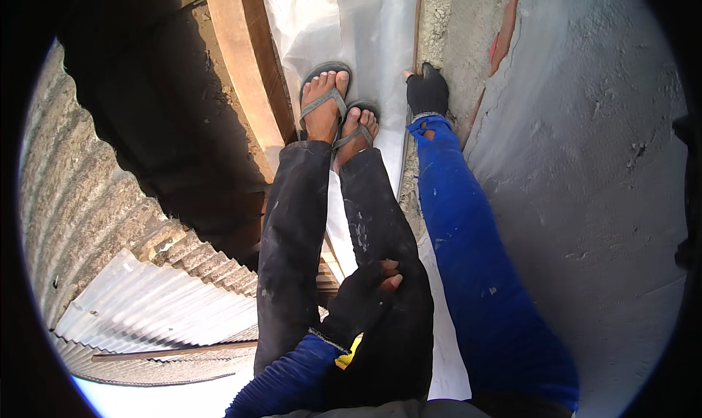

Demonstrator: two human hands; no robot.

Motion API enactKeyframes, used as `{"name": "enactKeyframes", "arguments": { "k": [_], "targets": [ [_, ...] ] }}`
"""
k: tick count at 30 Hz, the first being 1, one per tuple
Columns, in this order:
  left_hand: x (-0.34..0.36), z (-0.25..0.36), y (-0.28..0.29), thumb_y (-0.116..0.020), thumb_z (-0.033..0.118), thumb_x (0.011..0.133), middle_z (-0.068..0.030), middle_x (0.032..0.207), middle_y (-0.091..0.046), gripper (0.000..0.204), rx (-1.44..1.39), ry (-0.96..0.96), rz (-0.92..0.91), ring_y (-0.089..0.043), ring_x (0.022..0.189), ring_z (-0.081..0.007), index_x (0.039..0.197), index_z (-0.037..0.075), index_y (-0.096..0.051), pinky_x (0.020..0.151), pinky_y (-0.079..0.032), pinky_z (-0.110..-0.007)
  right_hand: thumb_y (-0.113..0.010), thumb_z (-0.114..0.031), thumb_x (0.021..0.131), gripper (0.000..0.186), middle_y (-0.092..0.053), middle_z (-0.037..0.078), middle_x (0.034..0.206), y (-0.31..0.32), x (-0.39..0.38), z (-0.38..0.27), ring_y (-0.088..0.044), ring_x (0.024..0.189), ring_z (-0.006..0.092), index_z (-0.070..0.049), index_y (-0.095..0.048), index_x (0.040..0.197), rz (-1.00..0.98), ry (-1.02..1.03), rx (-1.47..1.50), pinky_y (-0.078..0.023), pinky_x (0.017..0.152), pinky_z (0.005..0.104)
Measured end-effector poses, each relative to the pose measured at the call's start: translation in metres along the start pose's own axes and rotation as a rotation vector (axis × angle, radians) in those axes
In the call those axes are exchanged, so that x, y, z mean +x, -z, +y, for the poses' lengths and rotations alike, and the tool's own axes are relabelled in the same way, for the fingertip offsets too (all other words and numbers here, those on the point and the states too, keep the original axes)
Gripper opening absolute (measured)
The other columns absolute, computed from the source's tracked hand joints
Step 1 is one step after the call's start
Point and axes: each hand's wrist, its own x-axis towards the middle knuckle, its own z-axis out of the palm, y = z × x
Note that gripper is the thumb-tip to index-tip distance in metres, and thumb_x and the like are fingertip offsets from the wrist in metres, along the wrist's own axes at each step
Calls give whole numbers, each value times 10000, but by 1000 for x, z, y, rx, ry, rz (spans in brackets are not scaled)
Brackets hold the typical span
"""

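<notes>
My left hand [358,301], in a black glove with bare fingertips, lies over my dark trouser leg with its fingers curled in. What it holds, if anything, is hidden. A small yellow piece [349,352] shows beside its cuff. Farther out, my right hand [428,93], also black-gloved, comes down at the right edge of a pale, shiny metal sheet [380,23], over a rough concrete strip [436,9]. Its fingers look bent and closed, and whatever is under them cannot be seen. My feet in grey flip-flops [322,104] stand on the sheet.
A grey plastered wall [578,169] rises along the right. Left of the sheet runs a wooden beam [245,60], beside a dark opening [161,126] with a drop below. Corrugated roofing [88,221] and a lighter corrugated sheet [153,301] lie at the lower left.
</notes>
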Motion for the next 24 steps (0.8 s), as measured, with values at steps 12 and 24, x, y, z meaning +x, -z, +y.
{"name": "enactKeyframes", "arguments": {
  "k": [12, 24],
  "targets": [
    [3, -3, 0, -654, 191, 917, -120, 1125, -684, 356, 47, -32, -13, -648, 1077, -221, 1229, 35, -581, 927, -487, -306, -698, -283, 793, 596, -588, 266, 1240, 12, -22, -18, -561, 1165, 405, 43, -546, 1268, -41, -108, -42, -446, 990, 442],
    [-59, -31, -2, -676, 156, 907, -100, 1023, -697, 332, 37, -478, 278, -654, 968, -174, 1193, -3, -619, 865, -512, -300, -676, -306, 768, 528, -648, 251, 1118, 180, -158, -121, -629, 1056, 379, 10, -610, 1186, -346, 62, 44, -485, 925, 437]
  ]
}}
